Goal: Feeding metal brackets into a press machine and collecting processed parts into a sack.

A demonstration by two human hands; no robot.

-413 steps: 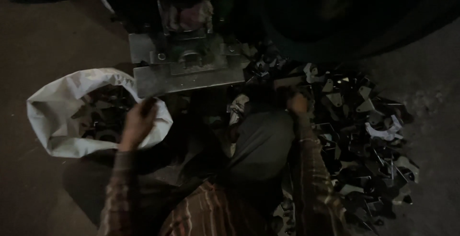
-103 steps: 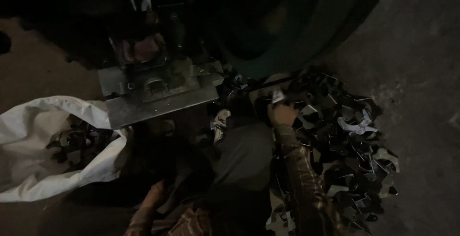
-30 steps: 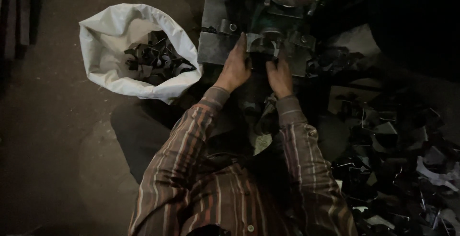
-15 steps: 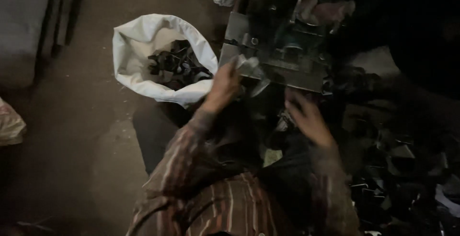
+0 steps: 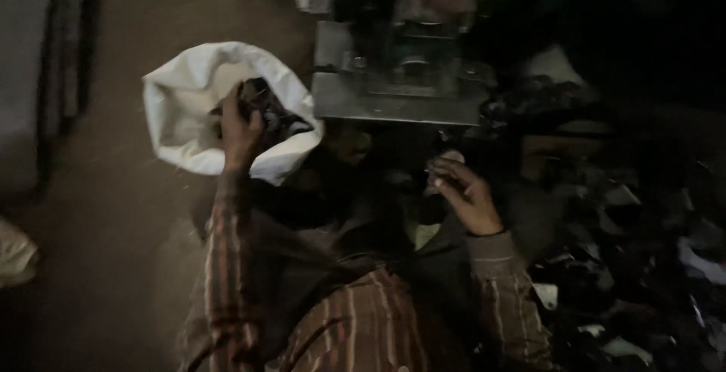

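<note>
1. The floor [image 5: 98, 213] lay bare and dim to the left of the seated person. That was the widest open room, bounded far left by a dark upright edge.
2. The heap of dark offcuts [image 5: 643, 266] crowded the right side and reached the person's right sleeve, so there was little free ground there.
3. The metal machine [image 5: 401, 92] stood straight ahead. Its flat front plate made a hard edge just above both hands.
4. The white sack [image 5: 181, 122] sat open-mouthed just left of the machine, its rim nearly touching the plate's corner, with dark pieces [image 5: 283, 122] inside.
5. The left hand [image 5: 240, 134] was raised over the sack's mouth with its fingers curled among the dark pieces. The blur hid whether it gripped one or had let go.
6. The right hand [image 5: 461, 190] hung below the plate, well apart from the left. Its fingers were bent toward the thumb, apparently pinching a small pale piece [image 5: 442, 162].
7. As a judgement, the step in hand was the sack end of a cycle between machine and sack. Any move back toward the machine called for the left hand to clear the sack rim and the plate corner, and for the right to lift past the plate's front edge.
</note>
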